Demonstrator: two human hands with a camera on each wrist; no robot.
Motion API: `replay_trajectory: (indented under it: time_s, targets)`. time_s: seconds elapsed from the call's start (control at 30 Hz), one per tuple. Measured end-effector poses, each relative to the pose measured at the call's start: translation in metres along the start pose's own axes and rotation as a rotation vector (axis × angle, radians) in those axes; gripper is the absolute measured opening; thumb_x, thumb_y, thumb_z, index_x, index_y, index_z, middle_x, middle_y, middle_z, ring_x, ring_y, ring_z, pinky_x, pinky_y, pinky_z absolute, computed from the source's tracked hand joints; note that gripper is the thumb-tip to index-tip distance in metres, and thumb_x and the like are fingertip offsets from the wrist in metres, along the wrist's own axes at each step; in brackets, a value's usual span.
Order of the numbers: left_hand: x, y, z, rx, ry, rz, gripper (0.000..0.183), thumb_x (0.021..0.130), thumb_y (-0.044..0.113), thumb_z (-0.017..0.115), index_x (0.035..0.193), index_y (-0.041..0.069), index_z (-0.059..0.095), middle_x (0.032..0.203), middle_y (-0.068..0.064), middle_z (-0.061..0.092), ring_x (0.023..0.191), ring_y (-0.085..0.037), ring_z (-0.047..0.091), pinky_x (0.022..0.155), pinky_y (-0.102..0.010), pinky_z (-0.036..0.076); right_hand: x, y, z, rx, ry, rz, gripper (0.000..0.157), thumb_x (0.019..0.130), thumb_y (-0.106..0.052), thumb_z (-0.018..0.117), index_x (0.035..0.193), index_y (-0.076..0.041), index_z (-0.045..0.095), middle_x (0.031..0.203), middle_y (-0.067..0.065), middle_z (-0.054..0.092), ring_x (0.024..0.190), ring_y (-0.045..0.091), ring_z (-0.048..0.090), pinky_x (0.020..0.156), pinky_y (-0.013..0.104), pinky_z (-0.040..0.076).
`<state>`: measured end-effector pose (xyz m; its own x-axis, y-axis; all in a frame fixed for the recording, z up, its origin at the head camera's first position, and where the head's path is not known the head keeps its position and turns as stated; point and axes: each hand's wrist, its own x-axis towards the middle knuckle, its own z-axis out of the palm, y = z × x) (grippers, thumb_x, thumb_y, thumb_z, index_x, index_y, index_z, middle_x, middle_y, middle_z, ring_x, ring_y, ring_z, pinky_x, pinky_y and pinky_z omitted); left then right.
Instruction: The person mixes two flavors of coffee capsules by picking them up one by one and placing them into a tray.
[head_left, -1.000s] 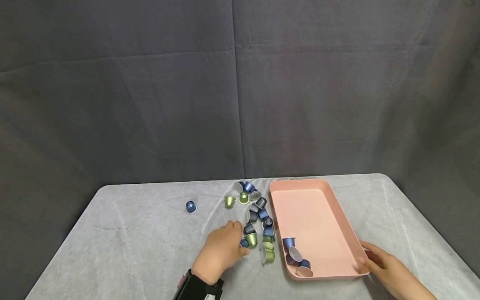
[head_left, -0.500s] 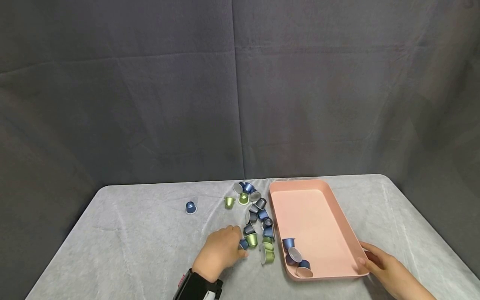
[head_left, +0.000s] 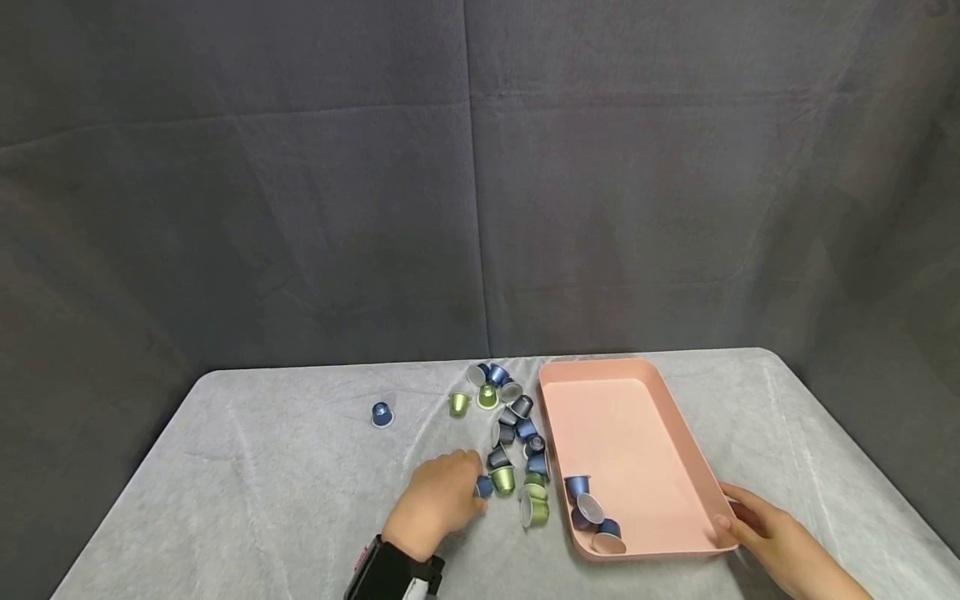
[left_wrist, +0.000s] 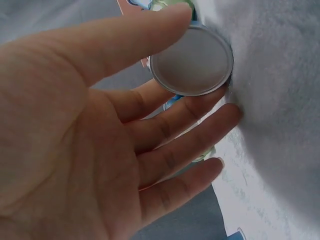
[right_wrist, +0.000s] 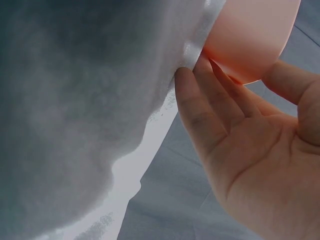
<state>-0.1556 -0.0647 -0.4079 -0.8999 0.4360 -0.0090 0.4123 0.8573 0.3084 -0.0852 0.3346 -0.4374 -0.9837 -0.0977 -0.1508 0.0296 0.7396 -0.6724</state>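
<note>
Between the thumb and fingers of my left hand [head_left: 437, 502] is a blue coffee capsule [head_left: 483, 487], pinched low over the table. Its silvery foil lid [left_wrist: 192, 65] faces the left wrist camera. Just right of it, a shiny green capsule [head_left: 503, 480] lies at the edge of a loose row of capsules. My right hand [head_left: 776, 542] grips the near right corner of a pink tray [head_left: 622, 433], the thumb at the rim and the fingers at the outer side. In the tray's near left corner lie several capsules, among them a blue one [head_left: 577, 486].
Blue, dark grey and green capsules run along the tray's left side, including a dark one [head_left: 522, 406] and a pale green one [head_left: 535, 512]. A lone blue capsule [head_left: 382, 414] stands at left. A grey cloth covers the table [head_left: 247, 500]; dark curtains rise behind.
My left hand has drawn slightly left and back, bringing the blue capsule a little away from the green one. The right hand and the tray look unmoved.
</note>
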Motion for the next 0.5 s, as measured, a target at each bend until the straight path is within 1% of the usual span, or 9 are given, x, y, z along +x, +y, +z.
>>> replay_trajectory:
  time_s: [0.17,0.2,0.3,0.4,0.43,0.5]
  targets:
    - [0.0,-0.002,-0.003,-0.021,0.02,-0.002,0.028,0.075,0.016,0.083,0.09,0.006,0.062,0.08,-0.002,0.058,0.075,-0.025,0.062,0.064,-0.04,0.05,-0.001,0.001,0.002,-0.019,0.035,-0.023,0.053,0.102,-0.022,0.057,0.141,0.01,0.042,0.124,0.024,0.063,0.099,-0.004,0.056,0.078,0.02,0.05]
    - [0.0,-0.003,-0.004,-0.023,0.025,0.001,0.027,0.075,0.016,0.083,0.091,0.006,0.062,0.08,-0.002,0.059,0.076,-0.025,0.062,0.065,-0.04,0.05,0.0,0.0,0.002,-0.037,0.041,-0.015,0.052,0.102,-0.022,0.057,0.141,0.01,0.043,0.124,0.024,0.063,0.101,0.0,0.057,0.078,0.02,0.05]
    - [-0.001,-0.004,-0.007,-0.032,0.04,0.005,0.026,0.077,0.014,0.082,0.092,0.007,0.062,0.079,0.0,0.056,0.075,-0.024,0.061,0.066,-0.039,0.049,0.001,-0.001,0.003,-0.08,0.072,-0.014,0.049,0.101,-0.02,0.058,0.138,0.01,0.046,0.122,0.024,0.064,0.101,0.003,0.058,0.077,0.021,0.05]
    - [-0.002,-0.004,-0.009,-0.025,0.056,0.014,0.027,0.077,0.014,0.082,0.092,0.008,0.06,0.078,0.001,0.052,0.073,-0.022,0.059,0.064,-0.038,0.048,0.002,-0.002,0.002,-0.115,0.081,-0.001,0.049,0.101,-0.021,0.058,0.138,0.01,0.048,0.122,0.024,0.064,0.101,0.007,0.059,0.077,0.022,0.051]
    - [-0.003,-0.003,-0.009,-0.021,0.061,0.017,0.027,0.078,0.013,0.082,0.092,0.008,0.06,0.078,0.001,0.051,0.073,-0.021,0.058,0.064,-0.038,0.048,0.002,-0.002,0.003,-0.114,0.083,-0.005,0.049,0.101,-0.021,0.058,0.137,0.01,0.048,0.121,0.024,0.064,0.099,0.004,0.058,0.077,0.022,0.051]
    - [-0.004,-0.002,-0.011,-0.011,0.07,0.027,0.028,0.078,0.013,0.082,0.093,0.009,0.059,0.079,0.001,0.051,0.073,-0.022,0.058,0.063,-0.038,0.048,0.002,-0.002,0.002,-0.111,0.069,0.003,0.05,0.102,-0.022,0.057,0.138,0.01,0.047,0.122,0.024,0.064,0.099,0.005,0.059,0.077,0.022,0.051]
